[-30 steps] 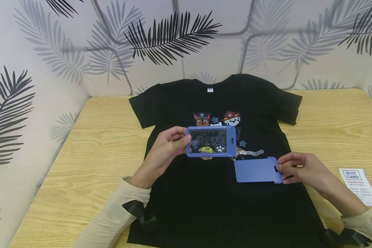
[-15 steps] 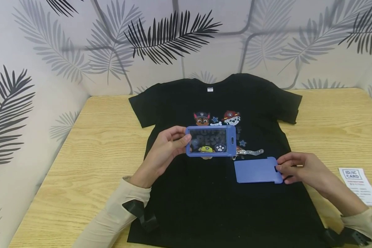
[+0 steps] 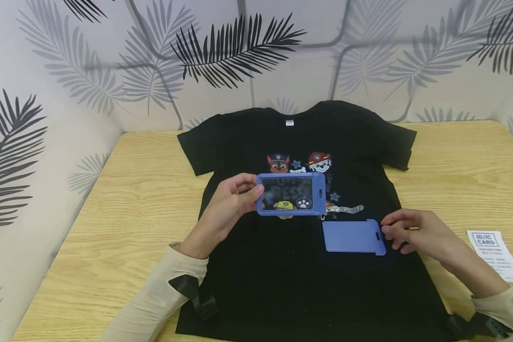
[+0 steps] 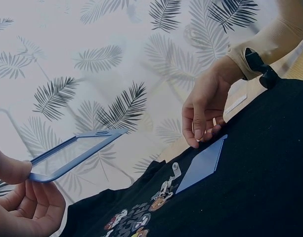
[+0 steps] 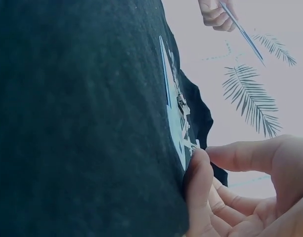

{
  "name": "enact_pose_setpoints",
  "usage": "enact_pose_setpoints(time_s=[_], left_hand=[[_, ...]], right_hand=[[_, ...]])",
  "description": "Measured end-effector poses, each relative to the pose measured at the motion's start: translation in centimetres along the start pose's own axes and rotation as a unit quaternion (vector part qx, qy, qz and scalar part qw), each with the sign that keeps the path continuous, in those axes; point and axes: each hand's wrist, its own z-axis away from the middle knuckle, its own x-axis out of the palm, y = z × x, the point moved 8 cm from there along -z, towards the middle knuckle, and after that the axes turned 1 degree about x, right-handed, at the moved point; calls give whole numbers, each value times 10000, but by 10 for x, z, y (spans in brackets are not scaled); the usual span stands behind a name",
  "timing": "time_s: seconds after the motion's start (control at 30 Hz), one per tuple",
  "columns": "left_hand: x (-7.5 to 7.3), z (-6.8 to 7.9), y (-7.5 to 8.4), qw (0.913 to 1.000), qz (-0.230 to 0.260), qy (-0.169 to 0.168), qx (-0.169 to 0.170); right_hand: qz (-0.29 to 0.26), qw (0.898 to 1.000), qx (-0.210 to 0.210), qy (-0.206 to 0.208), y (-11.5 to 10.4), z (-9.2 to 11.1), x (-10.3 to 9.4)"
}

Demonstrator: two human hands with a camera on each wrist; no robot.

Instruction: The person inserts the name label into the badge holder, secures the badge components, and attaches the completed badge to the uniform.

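My left hand (image 3: 226,209) pinches the left end of a blue card holder frame (image 3: 288,213) between thumb and fingers. The frame is held above the shirt, whose print shows through its clear window. A flat blue card holder back panel (image 3: 350,236) with a slot at its right end lies on the black T-shirt (image 3: 299,285). Just right of that panel is my right hand (image 3: 416,232), fingers loosely bent and holding nothing. In the left wrist view, the right hand (image 4: 205,108) hovers by the panel's upper end (image 4: 203,163).
A clear strap with a metal clip (image 3: 345,209) lies on the shirt's printed cartoon dogs, above the panel. At the right, a white printed ID/IC card insert (image 3: 496,256) rests on the wooden table (image 3: 124,213). A leaf-patterned backdrop (image 3: 222,61) stands behind.
My right hand has let go of the blue back panel and drawn slightly away to the right. The panel now lies flat on the shirt. The left hand and frame stay in place.
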Motion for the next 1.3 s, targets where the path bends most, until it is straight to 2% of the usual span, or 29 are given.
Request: enact_pose_setpoints(time_s=[0.2,0.33,0.47,0.67,0.8,1.0,1.03,1.17,1.3], left_hand=[[0,0,0,10000,56,6,-9],[0,-1,-1,9999,101,13,4],[0,-1,0,9999,119,12,46],[0,-1,1,9999,127,16,61],[0,-1,-1,9999,104,31,-5],[1,-1,-2,10000,17,49,-17],[1,-1,-2,10000,15,51,-18],[1,0,-2,10000,54,20,9],[1,-2,4,9999,37,2,144]], right_hand=[[213,9996,-139,132,-2,3,-5],[398,9981,-400,245,-3,6,-14],[1030,9916,-623,475,-2,11,-27],[2328,9658,-604,968,4,17,-54],[2811,9474,-888,1247,6,21,-70],[3494,9058,-1585,1800,17,26,-85],[3566,8991,-1689,1897,20,27,-86],[3471,8931,-2027,2022,34,32,-89],[3338,8819,-2449,2256,38,38,-93]])
